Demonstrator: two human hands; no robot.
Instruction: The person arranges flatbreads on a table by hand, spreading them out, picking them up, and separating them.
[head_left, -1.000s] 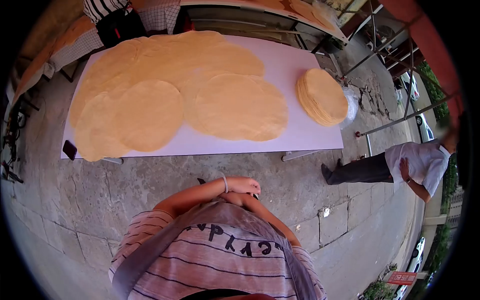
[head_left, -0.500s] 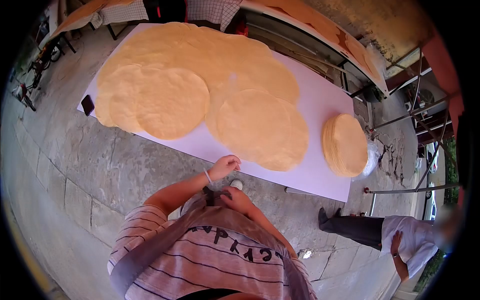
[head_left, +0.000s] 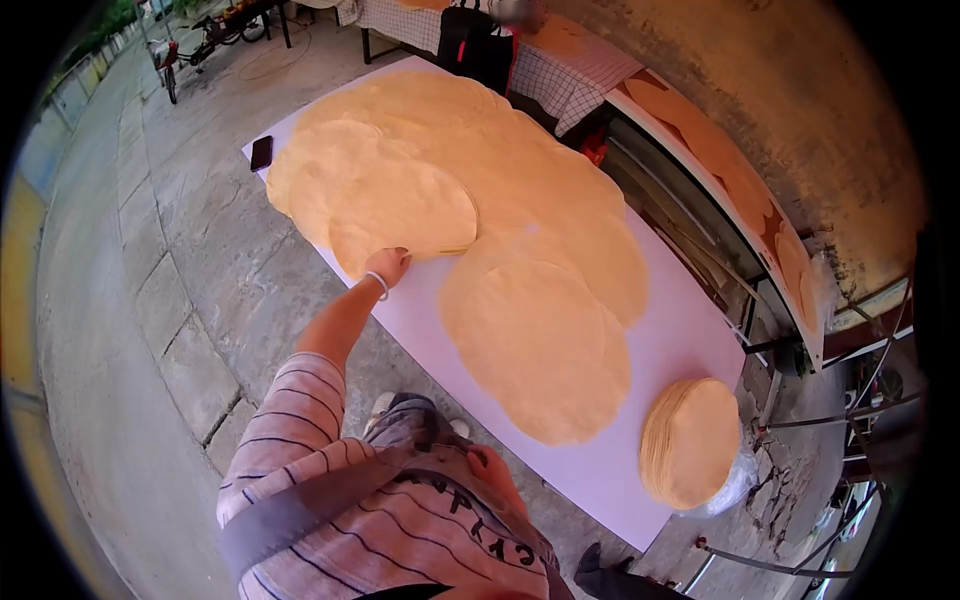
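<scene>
1. One thin, round, tan sheet (head_left: pixel 415 205) lies toward the phone (head_left: pixel 261 153) end of the table (head_left: pixel 545 460), on the person's left. It overlaps the wider spread (head_left: pixel 550 175) of like sheets.
2. The left hand (head_left: pixel 387 265) has its grip closed on the sheet's near rim, fingertips drawn together in a pinch. How many layers it has hold of, I cannot tell.
3. The right hand (head_left: pixel 490 465) is by the apron (head_left: pixel 405 455), well apart from the sheets; how far its fingers are open, I cannot tell.
4. Judging by its look, the sheet is light, floppy and easy to crease or tear, and may cling to its neighbours. The rim is the place to take hold, ideally at two well-parted points, as one pinch would let the rest sag.
5. Being round, it has no pointing end and no marked long axis. It lies mostly flat; the near side by the fingers looks straighter, perhaps folded or bent.
6. At the table's other end, on the person's right, is a neat stack (head_left: pixel 695 440), with clear plastic (head_left: pixel 738 485) beside it.
</scene>
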